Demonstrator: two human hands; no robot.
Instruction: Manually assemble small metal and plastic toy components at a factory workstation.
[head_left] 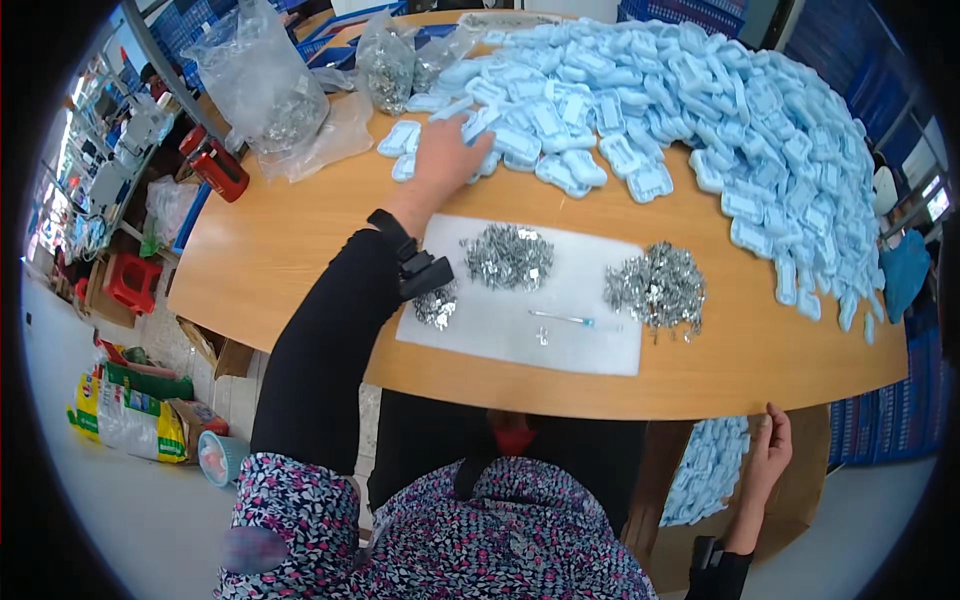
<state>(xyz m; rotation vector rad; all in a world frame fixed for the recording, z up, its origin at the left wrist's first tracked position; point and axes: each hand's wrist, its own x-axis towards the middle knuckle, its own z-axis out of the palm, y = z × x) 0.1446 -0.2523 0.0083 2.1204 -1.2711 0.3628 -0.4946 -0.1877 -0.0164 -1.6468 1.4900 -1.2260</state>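
Observation:
My left hand (448, 160) reaches over the table to the near left edge of a big heap of light blue plastic shells (600, 100). Its thumb and fingers are around one light blue plastic shell (480, 122). Down by the table's right front edge, my right hand (768, 455) has its fingers drawn together; whatever it may hold is too small to make out. Beneath my left forearm lies a white sheet (480, 335). It carries small shiny metal pieces (510, 257) in piles and a thin tool with a blue end (562, 318).
Another metal pile (656, 287) overlaps the sheet's right edge. Clear bags of metal parts (285, 110) and a red flask (213, 163) stand at the table's left. Below the right edge, an open cardboard box (800, 500) holds more blue shells. A pail (222, 460) stands on the floor.

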